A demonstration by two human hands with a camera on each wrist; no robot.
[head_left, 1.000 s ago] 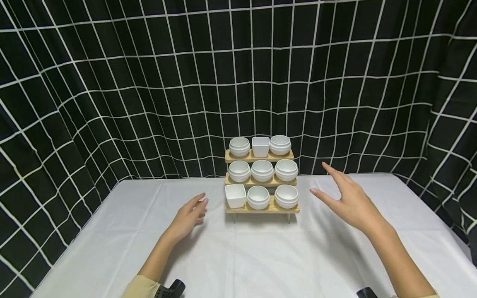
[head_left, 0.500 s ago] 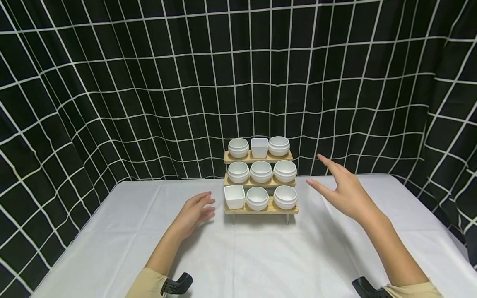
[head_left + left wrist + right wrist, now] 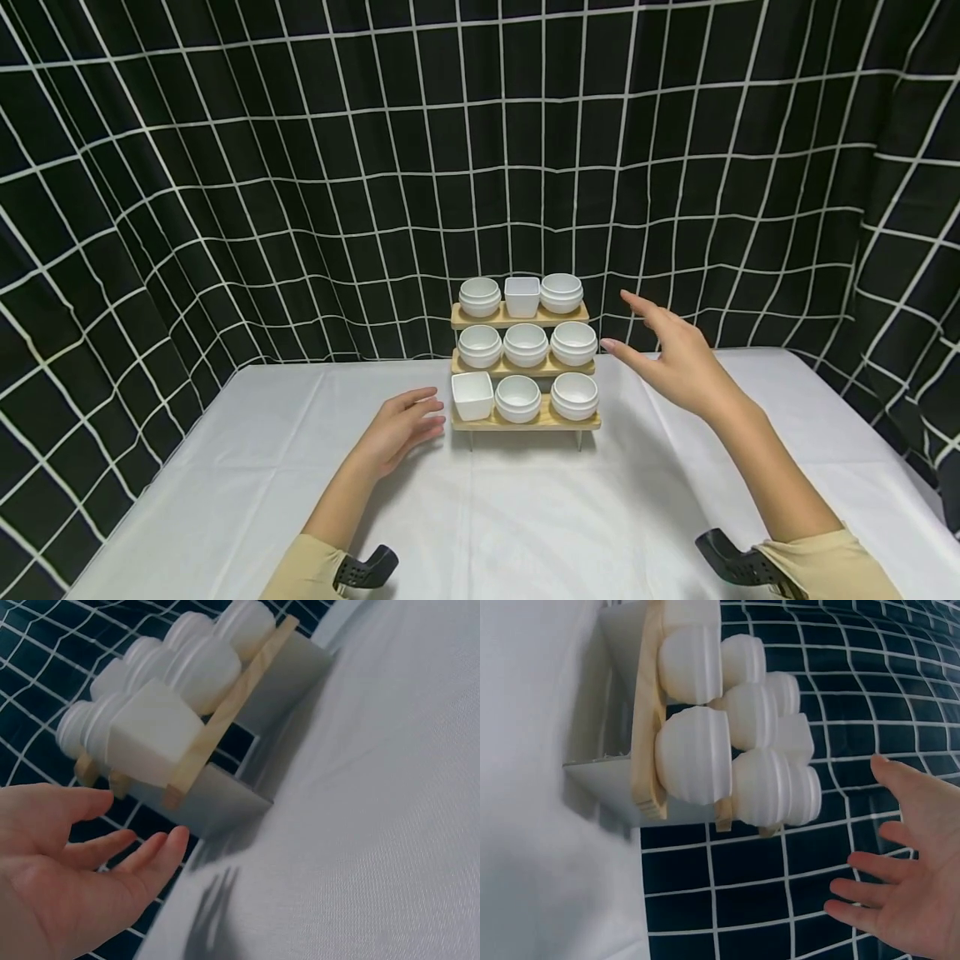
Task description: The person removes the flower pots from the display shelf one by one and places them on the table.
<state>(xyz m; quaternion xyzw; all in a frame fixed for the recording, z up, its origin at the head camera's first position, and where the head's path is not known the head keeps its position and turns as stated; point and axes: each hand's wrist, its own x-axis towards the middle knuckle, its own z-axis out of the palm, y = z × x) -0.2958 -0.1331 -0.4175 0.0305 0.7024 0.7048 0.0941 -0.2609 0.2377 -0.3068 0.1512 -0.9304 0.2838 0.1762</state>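
A three-step wooden rack (image 3: 525, 423) of white bowls stands at the back of the tabletop (image 3: 525, 517). The left hand (image 3: 401, 425) rests low just beside the square bowl (image 3: 473, 395) on the bottom step, fingers loose, holding nothing. The right hand (image 3: 675, 358) hangs raised near the rack's right side, fingers spread, empty

Seven round bowls (image 3: 526, 344), two square bowls (image 3: 473, 395)
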